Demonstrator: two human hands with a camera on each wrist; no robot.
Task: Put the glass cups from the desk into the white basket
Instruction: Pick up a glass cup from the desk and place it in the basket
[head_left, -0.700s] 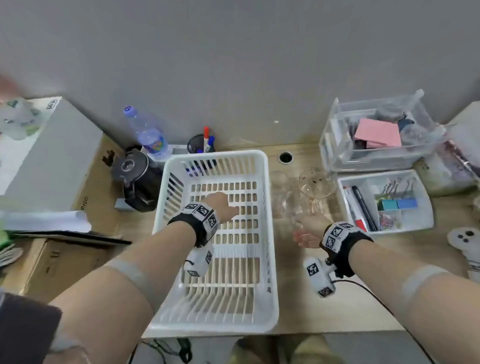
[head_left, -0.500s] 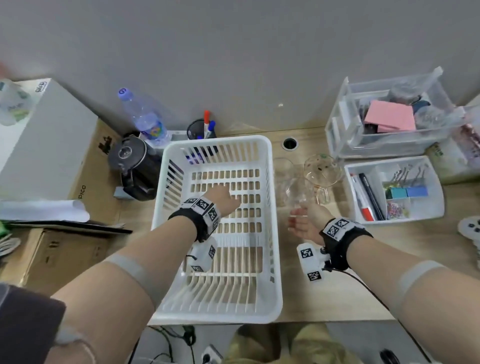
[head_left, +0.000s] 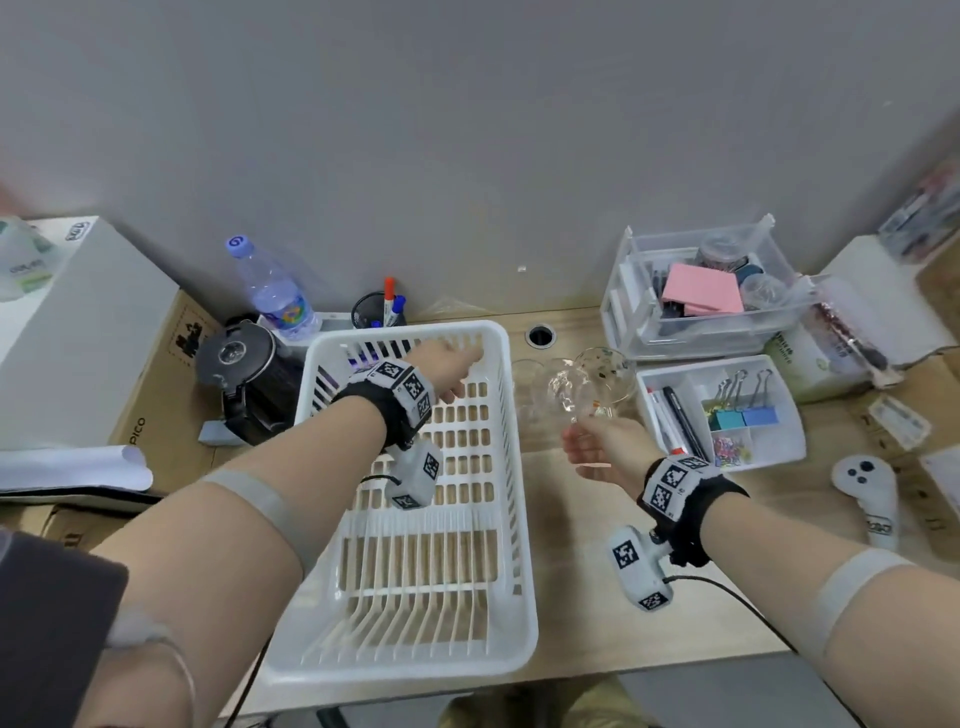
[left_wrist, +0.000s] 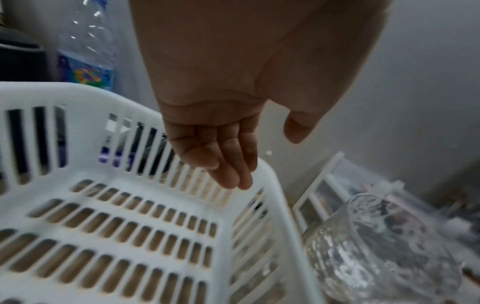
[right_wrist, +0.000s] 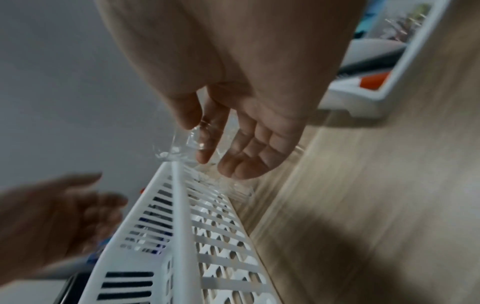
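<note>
The white basket (head_left: 525, 545) (left_wrist: 280, 195) (right_wrist: 179, 205) lies empty in the middle of the desk. My left hand (head_left: 457, 371) (left_wrist: 228, 164) hovers over its far right corner with straight fingers, holding nothing. Right of the basket, my right hand (head_left: 597, 441) (right_wrist: 200, 139) pinches a textured glass cup (head_left: 566, 389) (left_wrist: 376, 246) (right_wrist: 179, 148) between thumb and forefinger, tilted and close to the basket's right rim. A plain clear glass (head_left: 527, 387) stands on the desk beside the basket. A speckled glass (head_left: 608, 371) stands behind the held cup.
A black kettle (head_left: 244, 374), a water bottle (head_left: 275, 296) and a pen cup (head_left: 379, 312) stand behind and left of the basket. A white organiser tray (head_left: 722, 410) and a clear bin (head_left: 701, 296) sit to the right, with a white controller (head_left: 867, 493) nearer the front.
My left hand has moved from the middle of the basket toward its far right corner. My right hand has closed thumb and forefinger on the textured cup and raised it beside the basket.
</note>
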